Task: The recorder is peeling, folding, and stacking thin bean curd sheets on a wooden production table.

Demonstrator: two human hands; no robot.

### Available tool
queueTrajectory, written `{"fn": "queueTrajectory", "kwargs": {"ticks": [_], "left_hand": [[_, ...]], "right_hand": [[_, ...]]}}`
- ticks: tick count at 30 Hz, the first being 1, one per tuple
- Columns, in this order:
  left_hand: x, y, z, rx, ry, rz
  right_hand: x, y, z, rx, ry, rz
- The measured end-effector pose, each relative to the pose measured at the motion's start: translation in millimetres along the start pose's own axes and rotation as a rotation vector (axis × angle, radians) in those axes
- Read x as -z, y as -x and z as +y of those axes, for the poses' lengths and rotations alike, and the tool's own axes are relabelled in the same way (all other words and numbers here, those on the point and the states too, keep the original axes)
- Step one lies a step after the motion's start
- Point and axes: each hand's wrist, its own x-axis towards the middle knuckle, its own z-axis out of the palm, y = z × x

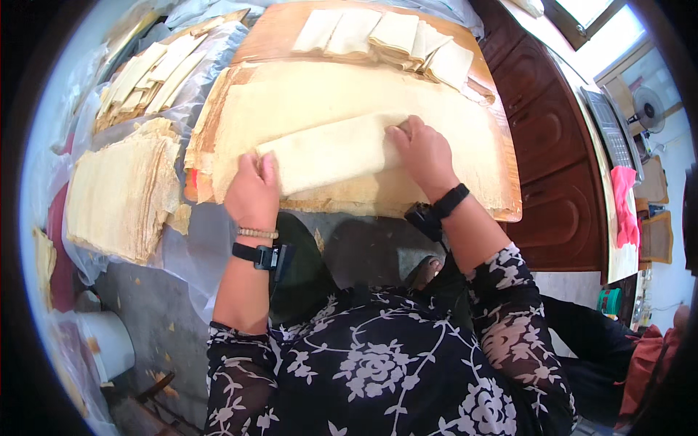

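Observation:
A long folded strip of thin cream-coloured sheet [331, 152], which looks like dried tofu skin, stretches between my two hands at a slight tilt. My left hand [251, 195] pinches its left end, thumb and fingers closed. Higher up, my right hand [426, 154] grips the right end with curled fingers. Beneath the strip, a wide pale sheet [291, 98] with ragged edges lies over a wooden board [265, 40]. Whether the strip touches that sheet along its whole length, I cannot tell.
Several folded pieces [352, 33] lie along the board's far side. Left of it are a thick stack of sheets [120, 192] and a pile of folded strips [149, 76] on clear plastic. A white bucket [105, 345] stands lower left. Dark red cabinets [556, 167] flank the right; someone's leg [589, 349] shows lower right.

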Motion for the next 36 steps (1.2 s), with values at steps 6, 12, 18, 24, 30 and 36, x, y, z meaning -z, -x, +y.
{"fn": "queueTrajectory", "kwargs": {"ticks": [6, 12, 18, 24, 30, 36], "left_hand": [[-1, 3, 30, -0.684, -0.103, 0.111], [1, -16, 46, -0.696, -0.052, -0.185], [10, -74, 59, -0.427, 0.150, -0.639], [13, -172, 93, -0.407, 0.449, -0.759], [-73, -294, 158, -0.585, -0.184, 0.143], [-211, -302, 178, -0.448, -0.247, -0.662]], "right_hand": [[3, -2, -17, -0.145, 0.131, -0.067], [5, 7, -19, 0.401, 0.182, 0.104], [30, 13, -14, 0.352, 0.007, -0.011], [97, 73, 39, 0.121, -0.223, 0.142], [117, 132, 83, -0.172, -0.323, 0.232], [107, 156, 92, -0.215, -0.355, 0.273]]}}
